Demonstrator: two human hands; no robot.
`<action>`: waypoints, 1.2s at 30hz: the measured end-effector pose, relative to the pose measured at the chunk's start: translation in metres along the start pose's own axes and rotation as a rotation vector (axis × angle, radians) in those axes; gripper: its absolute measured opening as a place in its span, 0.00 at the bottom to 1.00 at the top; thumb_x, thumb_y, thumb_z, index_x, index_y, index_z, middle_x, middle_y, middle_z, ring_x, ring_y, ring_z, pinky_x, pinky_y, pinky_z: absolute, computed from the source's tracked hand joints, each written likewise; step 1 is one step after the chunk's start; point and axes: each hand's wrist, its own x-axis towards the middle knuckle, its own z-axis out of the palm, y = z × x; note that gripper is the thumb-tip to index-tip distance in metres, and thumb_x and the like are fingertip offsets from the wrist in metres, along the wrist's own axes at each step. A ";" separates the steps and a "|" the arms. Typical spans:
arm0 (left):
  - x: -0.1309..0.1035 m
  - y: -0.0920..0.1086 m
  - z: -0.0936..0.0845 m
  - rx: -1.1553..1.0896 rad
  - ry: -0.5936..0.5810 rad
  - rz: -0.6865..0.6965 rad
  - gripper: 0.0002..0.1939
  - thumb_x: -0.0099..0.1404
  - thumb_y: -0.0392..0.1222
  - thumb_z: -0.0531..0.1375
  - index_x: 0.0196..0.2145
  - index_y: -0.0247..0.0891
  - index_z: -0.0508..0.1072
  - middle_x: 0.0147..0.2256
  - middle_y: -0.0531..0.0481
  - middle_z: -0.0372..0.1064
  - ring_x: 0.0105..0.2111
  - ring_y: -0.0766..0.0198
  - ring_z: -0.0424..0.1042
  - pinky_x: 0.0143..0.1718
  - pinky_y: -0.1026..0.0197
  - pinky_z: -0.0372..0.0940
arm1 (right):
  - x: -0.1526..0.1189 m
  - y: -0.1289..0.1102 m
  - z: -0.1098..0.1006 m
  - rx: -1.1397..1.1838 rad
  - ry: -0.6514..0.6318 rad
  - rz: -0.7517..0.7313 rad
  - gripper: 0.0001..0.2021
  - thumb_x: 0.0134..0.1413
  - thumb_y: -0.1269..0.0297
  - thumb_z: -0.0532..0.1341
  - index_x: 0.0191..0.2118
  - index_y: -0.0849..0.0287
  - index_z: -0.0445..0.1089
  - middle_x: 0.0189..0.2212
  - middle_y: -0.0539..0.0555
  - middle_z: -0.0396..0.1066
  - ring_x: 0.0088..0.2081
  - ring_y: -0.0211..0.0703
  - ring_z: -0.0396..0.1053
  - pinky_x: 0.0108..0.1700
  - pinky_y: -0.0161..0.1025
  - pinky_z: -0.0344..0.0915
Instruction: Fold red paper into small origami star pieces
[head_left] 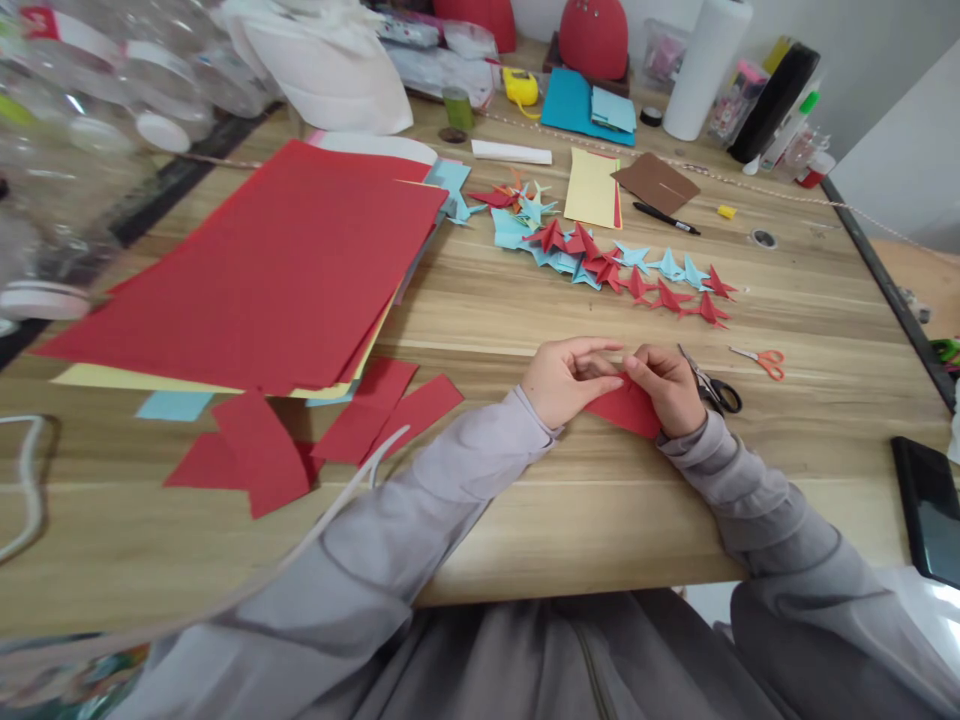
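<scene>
Between my hands, just above the wooden table, is a piece of red paper (pixel 626 408). My left hand (pixel 566 378) pinches its upper edge between thumb and fingers. From the other side, my right hand (pixel 667 390) grips the same paper, thumb and index finger meeting near the left fingertips. How the paper is folded is mostly hidden by the fingers. Black-handled scissors (pixel 721 396) lie right beside my right hand, with small orange scissors (pixel 769 363) a little farther right. Beyond the hands lie several folded red paper cranes (pixel 667 297) and light blue ones (pixel 634 256).
A stack of large red sheets (pixel 277 260) covers the left side, with red paper strips (pixel 266 455) in front. A white cable (pixel 360 475) runs by my left sleeve. Farther back are yellow paper (pixel 592 187), brown paper (pixel 654 182) and a black pen (pixel 666 218). A phone (pixel 930 505) lies at right.
</scene>
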 end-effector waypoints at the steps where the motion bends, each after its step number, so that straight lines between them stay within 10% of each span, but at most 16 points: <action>1: -0.001 0.000 0.001 0.010 0.018 -0.007 0.24 0.45 0.34 0.69 0.43 0.30 0.75 0.24 0.51 0.74 0.24 0.70 0.69 0.29 0.65 0.64 | 0.000 0.000 0.000 0.005 0.009 -0.007 0.23 0.48 0.45 0.63 0.18 0.58 0.60 0.15 0.44 0.54 0.20 0.31 0.48 0.23 0.34 0.47; 23: 0.002 0.006 -0.001 -0.129 0.028 -0.074 0.19 0.39 0.34 0.71 0.33 0.31 0.77 0.22 0.53 0.73 0.23 0.69 0.71 0.30 0.65 0.66 | -0.002 0.002 0.001 0.132 0.011 0.176 0.22 0.44 0.44 0.65 0.19 0.58 0.62 0.14 0.44 0.55 0.17 0.30 0.47 0.20 0.33 0.44; 36: 0.005 -0.005 -0.002 -0.131 0.059 -0.125 0.30 0.37 0.36 0.73 0.41 0.31 0.73 0.23 0.54 0.73 0.23 0.70 0.71 0.32 0.64 0.67 | 0.002 -0.005 0.003 -0.060 0.062 0.030 0.24 0.40 0.40 0.65 0.19 0.58 0.62 0.15 0.44 0.54 0.19 0.31 0.47 0.21 0.33 0.45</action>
